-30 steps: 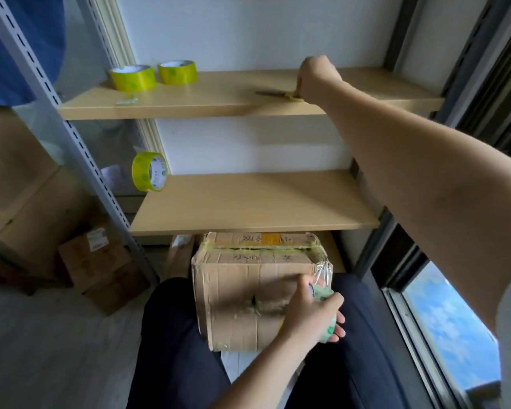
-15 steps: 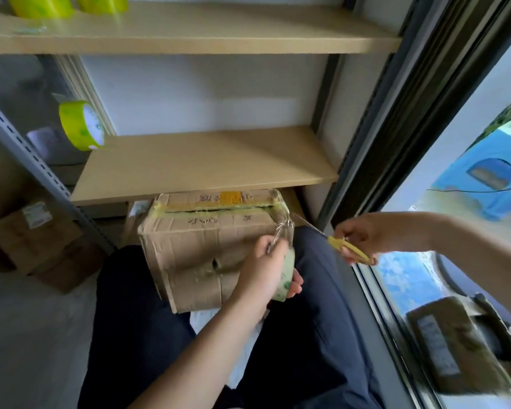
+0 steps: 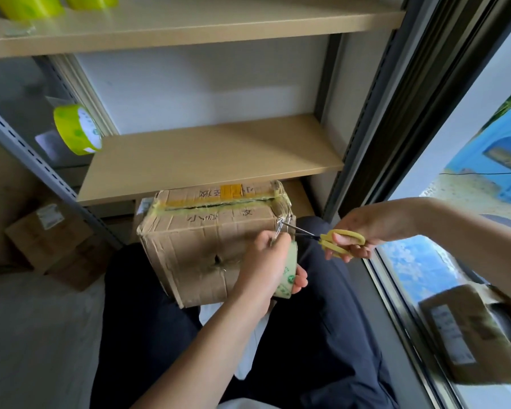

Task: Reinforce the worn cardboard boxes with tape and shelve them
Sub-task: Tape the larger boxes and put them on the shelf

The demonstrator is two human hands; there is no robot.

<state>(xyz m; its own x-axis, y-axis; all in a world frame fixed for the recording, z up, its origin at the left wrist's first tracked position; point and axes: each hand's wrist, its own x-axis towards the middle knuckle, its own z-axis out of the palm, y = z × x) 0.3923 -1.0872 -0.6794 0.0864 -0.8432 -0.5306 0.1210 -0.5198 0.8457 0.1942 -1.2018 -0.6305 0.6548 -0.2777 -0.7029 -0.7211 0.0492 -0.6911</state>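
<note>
A worn cardboard box [image 3: 201,240] rests on my lap, its top seam taped and its front face dented. My left hand [image 3: 266,261] grips a roll of clear tape [image 3: 288,276] at the box's right front corner, with a strip stretched up to that corner. My right hand [image 3: 363,234] holds yellow-handled scissors [image 3: 334,242], fingers through the loops. The blades point left and reach the stretched tape strip beside the box corner.
Two wooden shelves stand ahead: the middle shelf [image 3: 219,160] bare, the upper shelf [image 3: 189,22] carrying two yellow-green tape rolls [image 3: 27,5]. Another tape roll [image 3: 77,129] hangs at the left upright. Cardboard boxes [image 3: 48,240] sit on the floor left. A glass door [image 3: 425,261] is right.
My right hand came down from the upper shelf with the scissors and moved left to the tape at the box corner. My left hand stayed on the roll.
</note>
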